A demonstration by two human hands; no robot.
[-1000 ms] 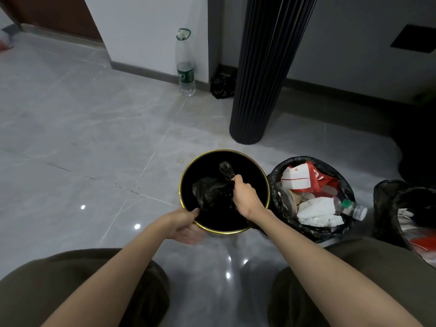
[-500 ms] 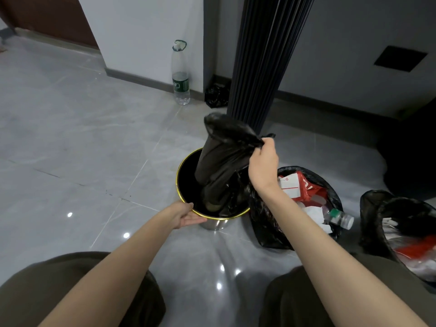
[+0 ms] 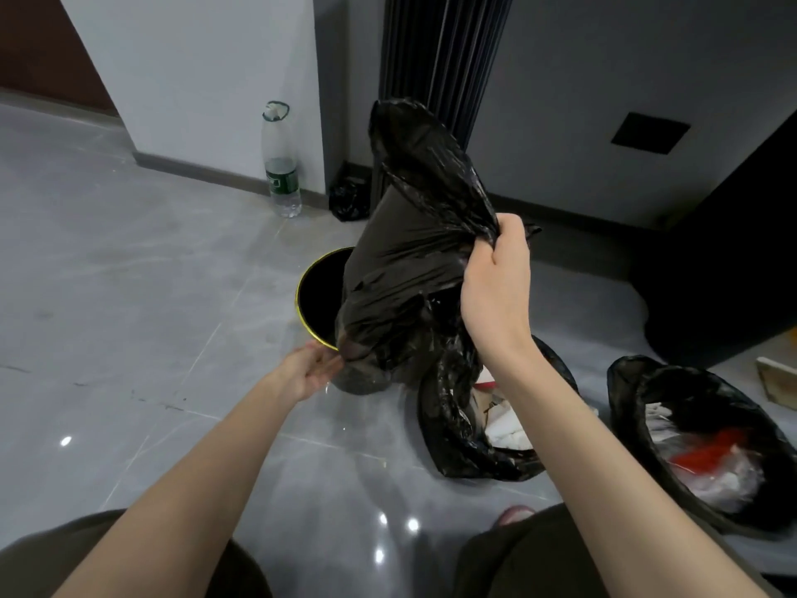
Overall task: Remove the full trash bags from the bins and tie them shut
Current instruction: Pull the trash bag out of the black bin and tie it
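Observation:
My right hand grips the gathered top of a black trash bag and holds it raised, most of it above a round black bin with a gold rim. The bag's bottom hangs at the bin's near rim. My left hand rests with loose fingers against the near rim of the bin, touching the bag's lowest part. To the right, an open black bag full of paper and packaging sits on the floor. A second open full bag stands at the far right.
A tall clear plastic bottle stands by the white wall. A small black bag lies beside a dark ribbed column. A wooden board pokes in at the right edge. My knees fill the bottom corners; grey tiled floor spreads left.
My right hand has pulled the black bag up and out of the gold-rimmed bin, from deep inside to well above the rim. My left hand stays at the bin's near edge.

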